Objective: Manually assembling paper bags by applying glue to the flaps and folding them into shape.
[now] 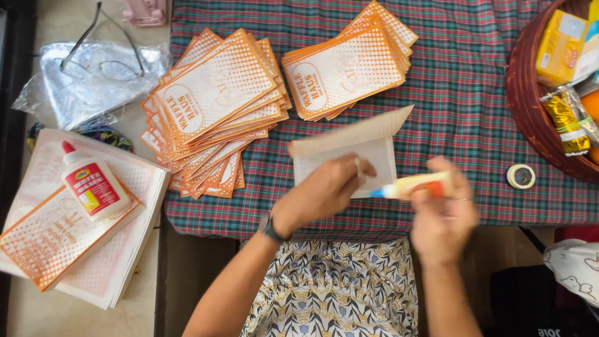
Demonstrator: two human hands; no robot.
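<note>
1. A paper bag [349, 153] is laid flat on the checked cloth [462, 93], near the middle of the view. Its top flap is folded up, so the inside strip is left bare for glue.

2. The bag is pressed down by the left hand [324, 190], which comes in from 7 o'clock. The fingers are bent and laid on the paper, so the bag is kept from sliding. Nothing is gripped by this hand.

3. A small glue tube [412, 185] is held in the right hand [443, 209], at 3 o'clock of the bag. The fingers are closed tight round the tube. Its blue tip is pointed left at the bag's lower edge, so glue can be put there.

4. Two stacks of orange bags [218, 93] are fanned out at 11 and 12 o'clock of the bag, so they are kept near to reach.

5. A bigger glue bottle [93, 184] is laid on flat sheets [56, 237] far off at 9 o'clock, untouched.

6. A tape roll [520, 176] is set at 3 o'clock, just beside a brown basket [530, 106] with snacks.

7. Glasses [103, 59] are laid on a plastic bag [75, 93] at 10 o'clock, out of the way.
</note>
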